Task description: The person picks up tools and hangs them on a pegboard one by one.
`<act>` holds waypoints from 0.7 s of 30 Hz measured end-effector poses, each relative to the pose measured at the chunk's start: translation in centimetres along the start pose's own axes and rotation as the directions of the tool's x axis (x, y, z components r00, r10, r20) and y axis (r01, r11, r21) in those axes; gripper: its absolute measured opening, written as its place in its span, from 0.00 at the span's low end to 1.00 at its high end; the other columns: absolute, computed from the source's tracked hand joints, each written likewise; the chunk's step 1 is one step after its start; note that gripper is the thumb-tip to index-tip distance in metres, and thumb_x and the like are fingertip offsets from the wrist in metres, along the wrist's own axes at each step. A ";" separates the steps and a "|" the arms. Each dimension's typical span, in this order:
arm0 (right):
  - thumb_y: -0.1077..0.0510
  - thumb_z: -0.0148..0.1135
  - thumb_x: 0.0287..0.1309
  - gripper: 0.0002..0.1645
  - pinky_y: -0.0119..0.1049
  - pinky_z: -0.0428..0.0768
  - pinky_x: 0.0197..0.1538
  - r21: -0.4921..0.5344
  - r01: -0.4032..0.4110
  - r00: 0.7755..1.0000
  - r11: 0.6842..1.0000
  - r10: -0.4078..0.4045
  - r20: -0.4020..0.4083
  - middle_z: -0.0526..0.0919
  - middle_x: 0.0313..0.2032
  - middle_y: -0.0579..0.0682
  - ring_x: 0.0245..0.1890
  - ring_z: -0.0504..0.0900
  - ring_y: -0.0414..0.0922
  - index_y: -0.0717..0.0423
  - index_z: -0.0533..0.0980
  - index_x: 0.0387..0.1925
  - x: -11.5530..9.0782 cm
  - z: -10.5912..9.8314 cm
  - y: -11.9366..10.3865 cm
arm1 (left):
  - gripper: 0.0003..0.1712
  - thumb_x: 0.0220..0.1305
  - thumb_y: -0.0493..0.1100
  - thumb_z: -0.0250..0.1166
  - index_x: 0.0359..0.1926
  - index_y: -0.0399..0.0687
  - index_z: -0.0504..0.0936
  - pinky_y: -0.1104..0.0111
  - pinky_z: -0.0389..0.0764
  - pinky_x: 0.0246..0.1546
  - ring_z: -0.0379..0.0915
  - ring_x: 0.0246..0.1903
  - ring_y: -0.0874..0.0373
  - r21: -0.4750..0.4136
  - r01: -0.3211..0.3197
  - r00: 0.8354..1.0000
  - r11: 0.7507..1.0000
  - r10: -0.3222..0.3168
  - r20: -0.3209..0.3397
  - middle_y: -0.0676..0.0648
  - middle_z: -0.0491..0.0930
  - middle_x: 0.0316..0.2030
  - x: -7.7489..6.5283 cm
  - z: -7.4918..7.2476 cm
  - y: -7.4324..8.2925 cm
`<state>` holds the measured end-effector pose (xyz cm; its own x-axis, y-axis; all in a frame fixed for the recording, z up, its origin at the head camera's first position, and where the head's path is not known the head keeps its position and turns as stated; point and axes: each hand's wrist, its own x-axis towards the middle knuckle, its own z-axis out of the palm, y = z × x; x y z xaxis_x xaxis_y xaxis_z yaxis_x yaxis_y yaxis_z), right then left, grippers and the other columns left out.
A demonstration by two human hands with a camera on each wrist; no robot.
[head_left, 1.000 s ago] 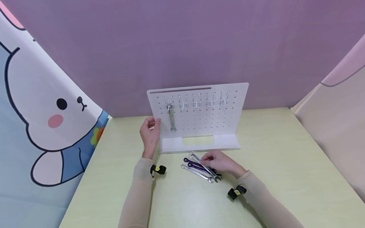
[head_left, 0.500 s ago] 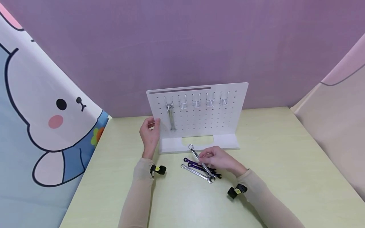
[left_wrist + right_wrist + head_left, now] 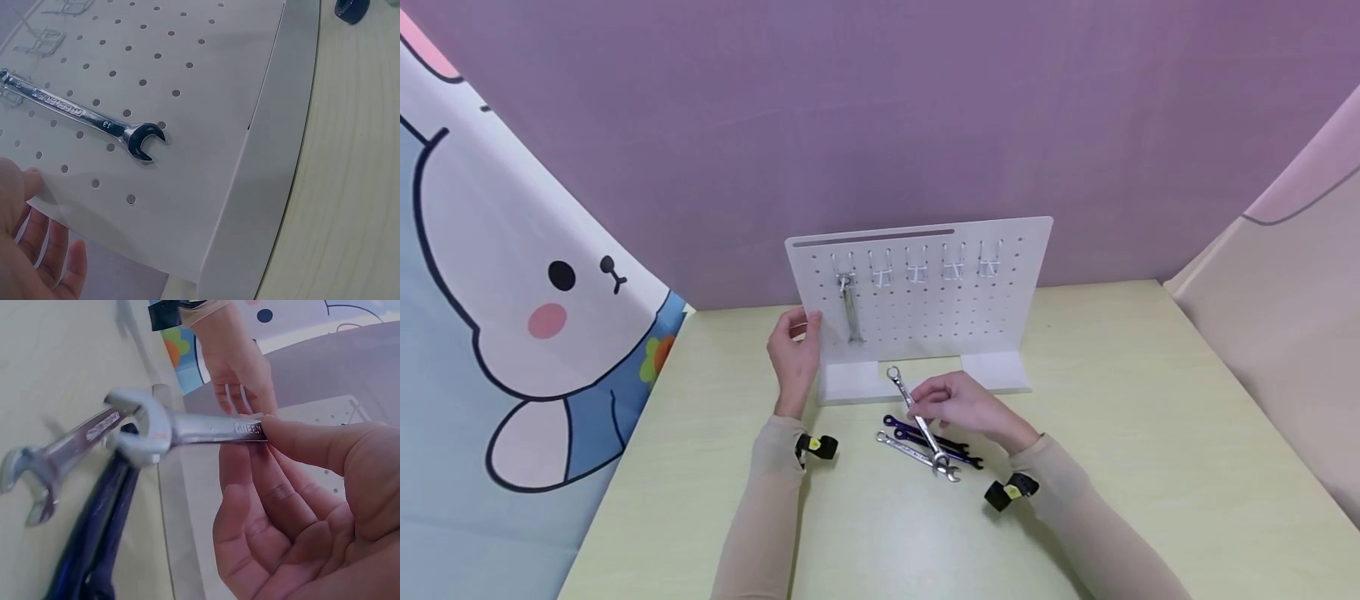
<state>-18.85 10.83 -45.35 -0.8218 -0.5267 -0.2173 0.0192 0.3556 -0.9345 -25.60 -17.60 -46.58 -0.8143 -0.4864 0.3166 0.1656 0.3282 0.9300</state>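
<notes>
My right hand point(image 3: 966, 408) pinches a silver combination wrench point(image 3: 927, 437) between thumb and fingers. Its ring end points up toward the board; in the right wrist view its open end point(image 3: 147, 428) faces the camera. Beneath it on the table lie two dark purple wrenches point(image 3: 891, 422) and another silver wrench point(image 3: 901, 448). My left hand point(image 3: 793, 358) holds the left edge of a white pegboard point(image 3: 925, 321), thumb in front and fingers behind. From the leftmost hook hangs a silver wrench point(image 3: 87, 115), open end down.
Several white wire hooks point(image 3: 917, 273) stand in a row along the upper pegboard, to the right of the hanging wrench. The board's base point(image 3: 850, 383) rests on the pale wooden table point(image 3: 1120, 400). A purple cloth point(image 3: 925, 125) rises behind it.
My right hand has lifted the silver wrench off the pile and carried it up and left, toward the board. My left hand has stayed at the board's edge.
</notes>
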 end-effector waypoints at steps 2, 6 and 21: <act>0.56 0.69 0.69 0.17 0.41 0.87 0.44 -0.004 0.006 1.000 1.000 -0.006 -0.006 0.92 0.45 0.58 0.38 0.87 0.44 0.63 0.83 0.53 0.1 0.0 -0.2 | 0.16 0.74 0.47 0.69 0.53 0.39 0.86 0.64 0.79 0.45 0.83 0.47 0.44 -0.002 -0.002 1.000 1.000 0.002 0.001 0.37 0.88 0.49 0.0 0.0 -0.1; 0.55 0.68 0.70 0.15 0.49 0.88 0.49 -0.012 0.020 1.000 1.000 -0.020 -0.019 0.92 0.44 0.55 0.39 0.87 0.43 0.61 0.84 0.50 0.2 -0.1 -0.5 | 0.16 0.74 0.47 0.69 0.52 0.39 0.86 0.64 0.79 0.45 0.83 0.47 0.44 -0.009 -0.004 1.000 1.000 0.004 -0.001 0.37 0.88 0.49 0.0 0.1 -0.2; 0.54 0.67 0.71 0.15 0.51 0.87 0.50 -0.010 0.049 0.995 0.999 -0.050 -0.087 0.91 0.46 0.58 0.40 0.87 0.41 0.61 0.85 0.51 0.5 -0.3 -1.6 | 0.16 0.74 0.47 0.69 0.53 0.40 0.86 0.64 0.79 0.45 0.83 0.47 0.45 0.000 0.012 1.000 1.000 -0.012 -0.001 0.37 0.88 0.50 0.0 0.1 -0.1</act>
<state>-19.46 10.18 -43.90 -0.8681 -0.4746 -0.1453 -0.0267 0.3369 -0.9412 -25.67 -17.56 -46.64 -0.8159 -0.4911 0.3053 0.1555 0.3222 0.9338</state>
